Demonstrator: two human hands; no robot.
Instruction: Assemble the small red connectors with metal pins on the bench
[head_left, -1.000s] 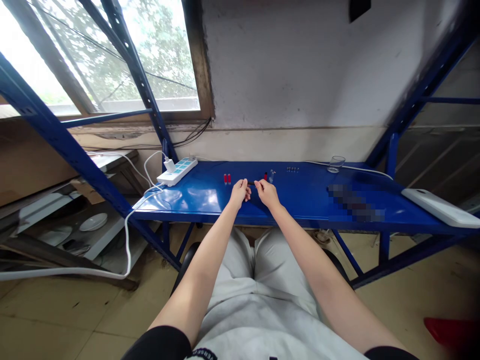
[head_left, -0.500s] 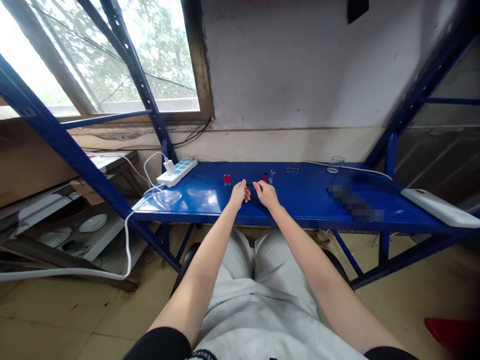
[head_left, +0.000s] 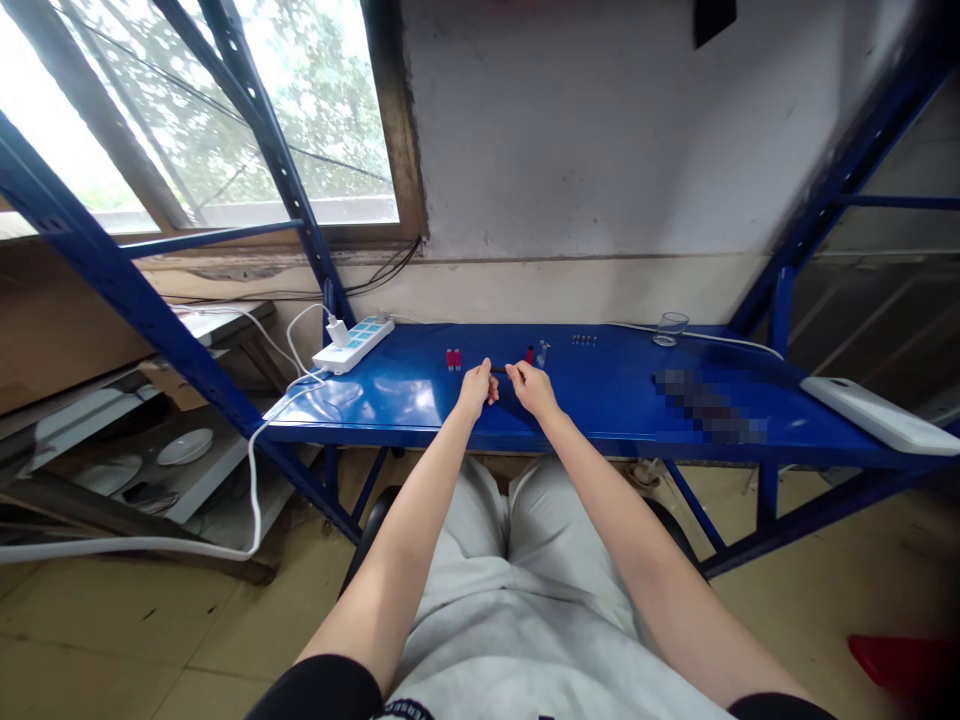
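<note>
A thin dark rod [head_left: 500, 370] spans the gap between my two hands, above the blue table [head_left: 405, 425]. Its left end is pinched in my left hand [head_left: 477, 387], and its right end in my right hand [head_left: 530, 385]. Two small red-and-clear pieces [head_left: 454, 359] stand side by side beyond my left hand. Just past my right hand are a small red item [head_left: 530, 354] and a small clear item [head_left: 542, 352]. Several tiny metallic pieces [head_left: 584, 340] lie in a row farther back.
A white power strip [head_left: 354, 344] with a plugged-in cable lies at the table's left. A clear glass [head_left: 670, 328] stands at the back right, near a blurred dark object [head_left: 705, 405]. At the right end lies a white flat object [head_left: 881, 414].
</note>
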